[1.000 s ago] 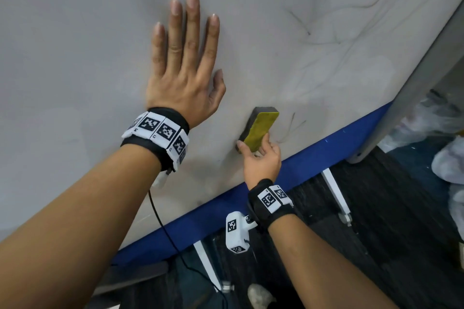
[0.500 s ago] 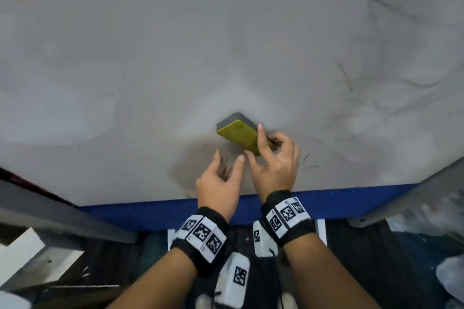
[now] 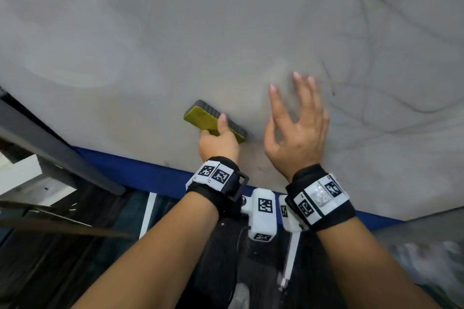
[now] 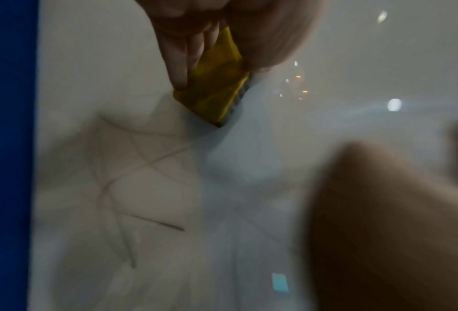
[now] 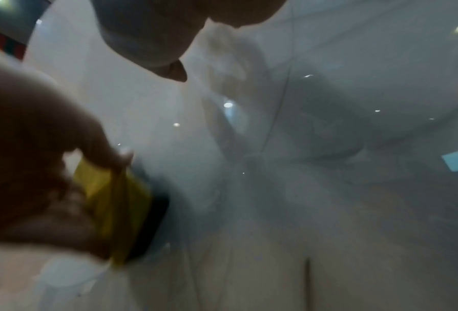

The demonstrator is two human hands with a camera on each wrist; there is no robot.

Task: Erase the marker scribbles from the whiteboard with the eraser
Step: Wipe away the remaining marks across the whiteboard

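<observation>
The whiteboard (image 3: 175,32) fills the upper part of the head view, smeared grey. Faint marker scribbles (image 3: 376,63) remain on its right part. The eraser (image 3: 203,118), yellow-backed with a dark felt face, lies against the board near the lower blue edge (image 3: 140,173). My left hand (image 3: 217,139) grips it, thumb below and a finger across the yellow back. My right hand (image 3: 296,128) hovers just right of it, fingers spread and holding nothing. In the left wrist view the fingers (image 4: 180,69) pinch the eraser (image 4: 212,92) above thin scribbles (image 4: 142,218). The right wrist view shows the eraser (image 5: 116,200) at lower left, blurred.
A grey frame bar (image 3: 50,148) slants past the board's lower left corner, with a white block (image 3: 20,173) beside it. White stand feet (image 3: 147,213) and dark floor lie below the board. Crumpled plastic (image 3: 426,258) sits at the lower right.
The eraser has passed from my right hand to my left. The left hand came down off the board and took hold; the right hand let go, opened and moved right.
</observation>
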